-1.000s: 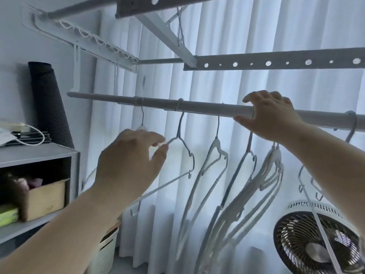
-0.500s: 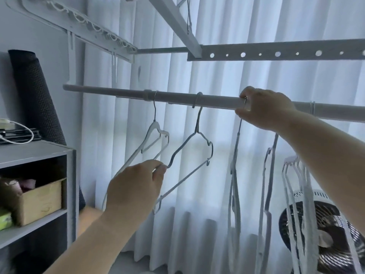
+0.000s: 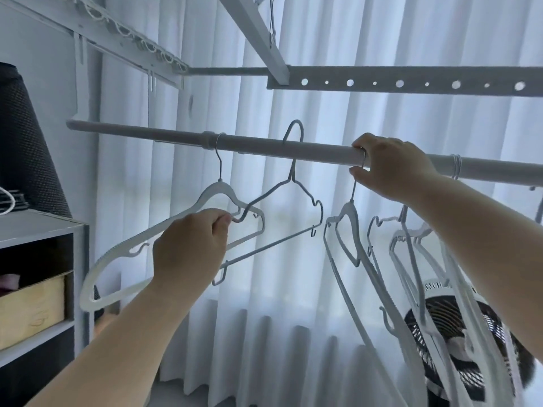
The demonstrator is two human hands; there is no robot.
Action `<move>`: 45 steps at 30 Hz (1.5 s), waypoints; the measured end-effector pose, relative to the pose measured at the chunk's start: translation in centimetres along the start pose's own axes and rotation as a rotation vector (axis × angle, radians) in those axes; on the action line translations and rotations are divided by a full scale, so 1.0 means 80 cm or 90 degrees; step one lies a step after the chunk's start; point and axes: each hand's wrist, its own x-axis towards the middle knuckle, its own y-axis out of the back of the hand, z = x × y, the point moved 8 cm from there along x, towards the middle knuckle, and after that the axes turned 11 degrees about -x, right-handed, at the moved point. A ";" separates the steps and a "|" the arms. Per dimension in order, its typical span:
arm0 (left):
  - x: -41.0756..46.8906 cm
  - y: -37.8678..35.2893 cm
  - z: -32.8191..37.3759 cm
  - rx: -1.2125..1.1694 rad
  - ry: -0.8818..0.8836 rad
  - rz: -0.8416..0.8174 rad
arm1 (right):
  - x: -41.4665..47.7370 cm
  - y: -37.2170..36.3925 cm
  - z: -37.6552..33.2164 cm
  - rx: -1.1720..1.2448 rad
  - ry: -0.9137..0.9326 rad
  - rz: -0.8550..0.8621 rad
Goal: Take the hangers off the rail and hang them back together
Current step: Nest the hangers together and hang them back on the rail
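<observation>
White plastic hanger (image 3: 219, 192) hangs hooked on the grey round metal rail (image 3: 258, 145). Left hand (image 3: 191, 251) pinches the shoulder of a thin grey wire hanger (image 3: 305, 195); its hook stands above the rail, apparently clear of it. Right hand (image 3: 390, 168) curls over the rail, pinching the hook of a second white plastic hanger (image 3: 349, 218).

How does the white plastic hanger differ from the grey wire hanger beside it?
The white plastic hanger is broad, the grey wire hanger thin. The plastic one's hook sits on the rail; the wire one's stands up above it. Both are tilted, left ends low.
</observation>
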 end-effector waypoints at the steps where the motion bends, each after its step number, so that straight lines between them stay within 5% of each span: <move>1: 0.003 0.000 0.004 0.005 -0.008 0.003 | -0.001 0.000 0.000 -0.001 -0.001 -0.002; 18: -0.065 0.013 -0.040 0.042 -0.021 -0.073 | -0.013 -0.001 0.003 0.061 0.025 -0.017; 23: -0.115 0.057 -0.038 0.011 -0.010 -0.094 | -0.046 0.031 -0.059 0.127 0.219 0.092; 27: -0.151 0.106 -0.025 0.019 -0.030 -0.043 | -0.077 0.028 -0.115 0.155 0.336 -0.029; 37: -0.200 0.238 -0.056 0.014 0.092 0.018 | -0.131 0.055 -0.177 0.428 0.317 -0.235; 41: -0.217 0.291 -0.072 0.167 0.125 0.079 | -0.155 0.072 -0.218 0.497 0.296 -0.256; 45: -0.248 0.305 -0.057 0.108 0.151 0.035 | -0.187 0.094 -0.252 0.612 0.255 -0.293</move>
